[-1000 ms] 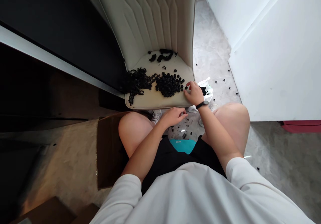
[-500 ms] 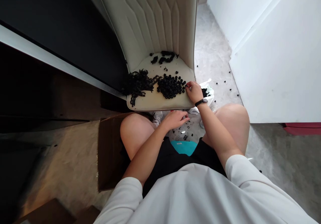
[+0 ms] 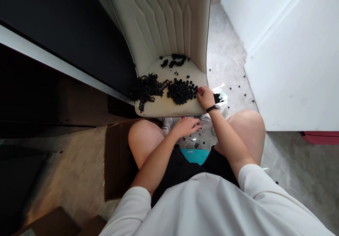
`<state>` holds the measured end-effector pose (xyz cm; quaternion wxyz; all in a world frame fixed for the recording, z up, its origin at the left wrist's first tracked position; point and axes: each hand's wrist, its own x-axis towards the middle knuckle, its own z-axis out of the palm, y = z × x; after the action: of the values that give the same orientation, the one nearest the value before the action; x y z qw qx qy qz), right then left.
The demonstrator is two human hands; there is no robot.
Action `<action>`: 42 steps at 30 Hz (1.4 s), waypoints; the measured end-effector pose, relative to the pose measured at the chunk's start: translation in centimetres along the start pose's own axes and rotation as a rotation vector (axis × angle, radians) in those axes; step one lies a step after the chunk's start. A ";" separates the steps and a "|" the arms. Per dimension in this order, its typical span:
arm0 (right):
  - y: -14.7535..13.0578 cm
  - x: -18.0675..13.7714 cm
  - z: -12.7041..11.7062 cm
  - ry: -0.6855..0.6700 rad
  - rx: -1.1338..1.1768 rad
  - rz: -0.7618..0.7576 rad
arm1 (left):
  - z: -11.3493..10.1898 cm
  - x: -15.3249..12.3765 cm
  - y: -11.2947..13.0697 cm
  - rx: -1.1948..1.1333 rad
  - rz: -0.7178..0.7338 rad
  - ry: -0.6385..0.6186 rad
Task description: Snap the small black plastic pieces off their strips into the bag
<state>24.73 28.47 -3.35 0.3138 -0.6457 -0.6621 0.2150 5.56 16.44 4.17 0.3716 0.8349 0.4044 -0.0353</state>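
A cream padded chair seat (image 3: pixel 164 107) in front of my knees carries a heap of small black rings (image 3: pixel 182 90) and a tangle of black strips (image 3: pixel 147 86) to its left. My right hand (image 3: pixel 206 97), with a black watch on the wrist, rests on the seat's right edge, its fingers pinched at the heap's right side. What they hold is too small to name. My left hand (image 3: pixel 186 126) hovers below the seat's front edge between my knees, fingers curled loosely. More black bits (image 3: pixel 174 60) lie at the back of the seat.
A white plastic bag (image 3: pixel 221 96) with black pieces lies on the floor right of the chair. Black rings are scattered on the grey floor (image 3: pixel 233 66). A white wall panel stands at the right, a dark cabinet at the left, brown cardboard (image 3: pixel 115 165) beside my left knee.
My right hand slid slightly left, closing in on the heap of rings. The left hand has barely moved. The view has shifted a little.
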 end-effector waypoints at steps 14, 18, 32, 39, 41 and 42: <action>-2.5 7.8 -1.7 -0.019 -0.101 -0.126 | 0.0 1.3 -0.9 0.009 0.017 -0.056; -3.6 13.1 -0.8 -0.249 -0.321 -0.118 | 0.2 2.2 -2.0 0.032 0.021 -0.179; -4.5 18.1 2.1 -0.404 -0.334 -0.135 | 0.6 2.8 -2.3 0.020 -0.002 -0.161; -4.6 18.7 2.3 -0.511 -0.352 -0.143 | 0.5 2.6 -2.2 0.036 -0.011 -0.174; -4.8 18.4 2.1 -0.515 -0.351 -0.110 | 0.4 2.5 -2.1 0.039 -0.017 -0.177; -4.9 18.2 2.0 -0.512 -0.348 -0.101 | 0.3 2.5 -2.0 0.042 -0.017 -0.180</action>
<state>20.36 46.39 1.08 0.0317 -0.5809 -0.7777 0.2381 5.87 18.66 1.87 0.3886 0.8324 0.3757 -0.1220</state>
